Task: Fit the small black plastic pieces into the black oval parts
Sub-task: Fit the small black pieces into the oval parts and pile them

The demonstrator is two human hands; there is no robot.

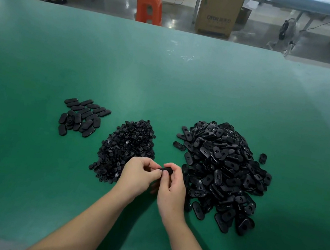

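- While both hands meet above the green tabletop (167, 77), I see my right hand (172, 188) pinching one black oval part (167, 170) at its near end.
- My left hand (136, 177) curls its fingers (153, 172) against that part; whether they hold a small piece, I cannot tell.
- Loose small pieces (126, 149) lie heaped left of the hands, unfitted ovals (221, 171) right, finished ones (81, 117) far left.
- I judge these light, stiff and slick; grip the oval by its long edges.

Factory assembly floor: long green workbench (167, 77), bulk part heaps (221, 173), cartons (219, 11), plastic stool (150, 6).
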